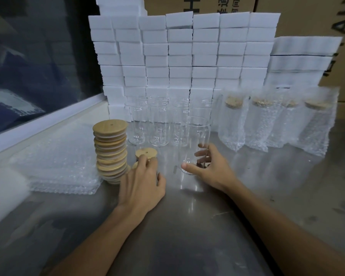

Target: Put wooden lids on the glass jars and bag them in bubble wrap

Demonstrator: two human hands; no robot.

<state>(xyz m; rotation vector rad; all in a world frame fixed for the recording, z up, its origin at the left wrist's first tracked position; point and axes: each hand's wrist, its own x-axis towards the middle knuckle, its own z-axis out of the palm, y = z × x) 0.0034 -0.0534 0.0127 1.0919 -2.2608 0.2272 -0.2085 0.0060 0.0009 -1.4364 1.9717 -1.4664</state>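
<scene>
An empty glass jar (195, 136) stands upright on the steel table, and my right hand (209, 168) grips it low around its base. My left hand (141, 182) pinches a round wooden lid (146, 152) at the top of a short pile beside a tall leaning stack of wooden lids (111, 150). Several more empty jars (157, 126) stand in a row behind. At the right, several lidded jars in bubble wrap bags (259, 124) stand upright.
A pile of flat bubble wrap bags (56, 166) lies left of the lids. White foam blocks (179, 56) are stacked like a wall at the back, with cardboard boxes (307, 14) behind. The steel table (187, 226) stretches toward me.
</scene>
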